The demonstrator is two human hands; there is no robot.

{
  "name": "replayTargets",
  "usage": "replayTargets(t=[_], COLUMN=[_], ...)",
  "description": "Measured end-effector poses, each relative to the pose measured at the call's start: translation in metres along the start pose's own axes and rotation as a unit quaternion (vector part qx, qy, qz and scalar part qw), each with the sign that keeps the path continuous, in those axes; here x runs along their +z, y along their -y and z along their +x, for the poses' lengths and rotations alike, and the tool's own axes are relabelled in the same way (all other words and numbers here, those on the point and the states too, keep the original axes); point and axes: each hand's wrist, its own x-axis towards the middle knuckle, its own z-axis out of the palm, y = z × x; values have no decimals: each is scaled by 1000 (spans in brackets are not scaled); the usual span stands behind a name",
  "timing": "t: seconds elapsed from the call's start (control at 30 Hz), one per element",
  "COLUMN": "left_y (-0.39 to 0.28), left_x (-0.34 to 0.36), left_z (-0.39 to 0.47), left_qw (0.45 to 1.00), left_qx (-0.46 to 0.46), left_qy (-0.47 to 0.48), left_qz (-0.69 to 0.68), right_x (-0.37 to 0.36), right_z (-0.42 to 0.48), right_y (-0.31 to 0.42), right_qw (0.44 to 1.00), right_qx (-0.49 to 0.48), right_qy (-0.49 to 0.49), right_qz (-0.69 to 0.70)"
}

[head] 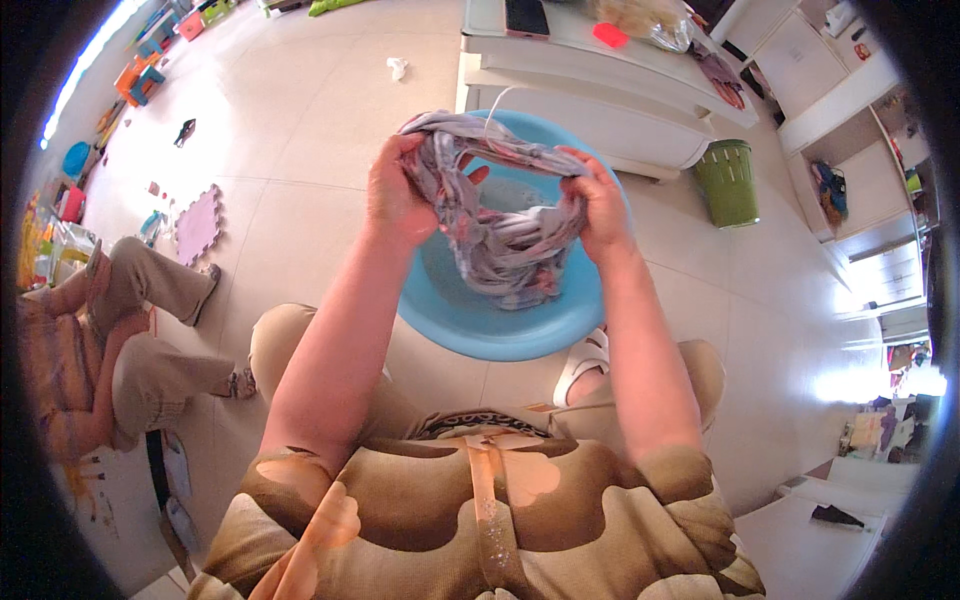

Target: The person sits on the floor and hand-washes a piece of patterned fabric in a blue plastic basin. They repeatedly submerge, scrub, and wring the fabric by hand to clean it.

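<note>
A wet, twisted grey and pink patterned cloth (510, 247) hangs in a loop between my two hands, above a round light-blue plastic basin (502, 345). My left hand (401, 187) grips its left side, with the upper part running over the thumb area. At the right side, my right hand (600, 199) holds the other bunched part. The bottom of the loop hangs low inside the basin; whether it touches the water is hard to tell. Cloudy water shows through the loop. A thin white cord or strip curves up by the basin's far edge.
Beyond the basin is a white cabinet (585, 124) bearing a phone (526, 18) and plastic bags. A green slotted waste bin (729, 184) stands to its right. Another person (82, 360) sits at the far left. A pink foam mat piece (199, 225) and a white crumpled item (397, 68) lie on the floor.
</note>
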Motion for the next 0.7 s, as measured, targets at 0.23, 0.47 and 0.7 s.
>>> replayTargets(t=[0.23, 0.47, 0.7], left_y=[29, 52, 93], left_x=[8, -34, 1], left_z=[0, 28, 13], left_qw=[994, 984, 981], left_qx=[-71, -121, -141], left_qy=[-55, -112, -135], left_qz=[59, 62, 17], right_x=[16, 80, 52], right_z=[-10, -49, -2], right_y=[30, 1, -11], right_qw=[998, 905, 838], right_qx=[-47, -221, -159], right_qy=[33, 96, -196], right_qz=[39, -351, -484])
